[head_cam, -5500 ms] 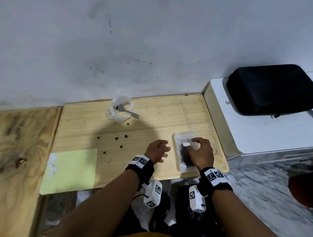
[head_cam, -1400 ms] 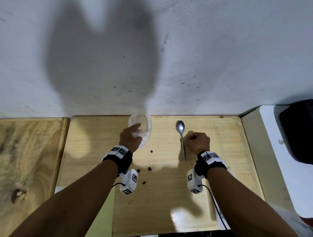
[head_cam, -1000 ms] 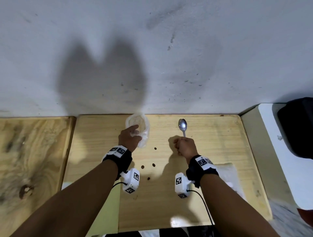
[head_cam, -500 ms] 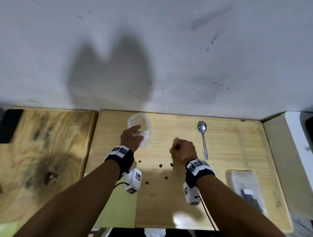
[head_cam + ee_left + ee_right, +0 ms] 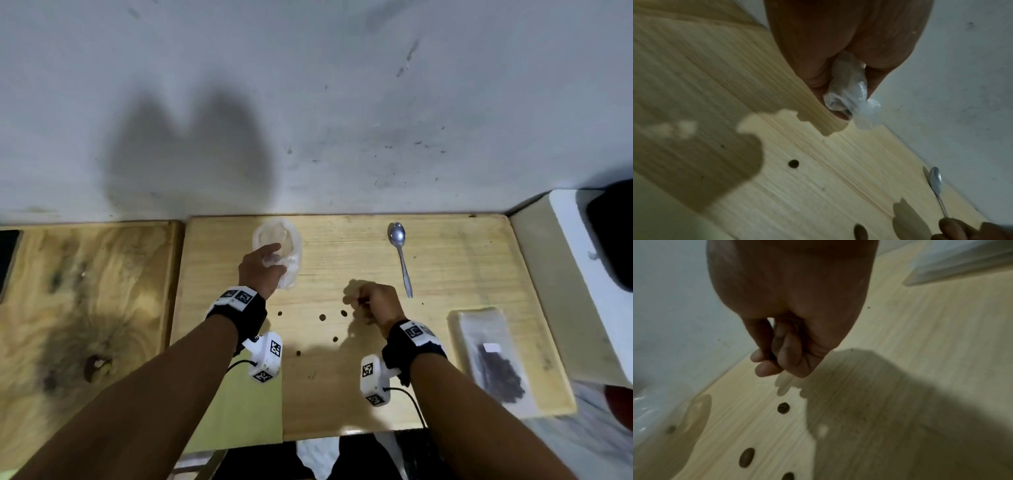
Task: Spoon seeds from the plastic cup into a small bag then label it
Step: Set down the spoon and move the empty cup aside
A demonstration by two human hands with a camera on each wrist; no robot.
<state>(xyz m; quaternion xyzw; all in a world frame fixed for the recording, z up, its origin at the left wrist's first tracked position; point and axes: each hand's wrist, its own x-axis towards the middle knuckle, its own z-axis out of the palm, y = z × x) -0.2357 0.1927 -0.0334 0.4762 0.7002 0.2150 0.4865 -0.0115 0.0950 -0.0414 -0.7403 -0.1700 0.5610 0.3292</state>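
My left hand (image 5: 270, 257) grips the clear plastic cup (image 5: 286, 245) near the back of the light wooden table (image 5: 445, 274) and holds it tilted; in the left wrist view its crumpled wall (image 5: 849, 91) is squeezed between my fingers. My right hand (image 5: 359, 301) hovers just above the table with fingertips pinched together (image 5: 766, 360), a small dark seed between them. Several loose seeds (image 5: 322, 317) (image 5: 783, 408) lie scattered between my hands. The spoon (image 5: 401, 260) (image 5: 936, 180) lies flat to the right. A small bag (image 5: 489, 356) with dark seeds and a white label lies at the right front.
A green sheet (image 5: 253, 404) lies at the table's front left under my left forearm. A darker wooden board (image 5: 85, 291) adjoins on the left. A white unit (image 5: 561, 240) with a black item (image 5: 613, 240) on it stands at the right, the wall directly behind.
My right hand has let go of the spoon, which now lies on the table, and has moved left to the scattered seeds. My left hand still holds the cup.
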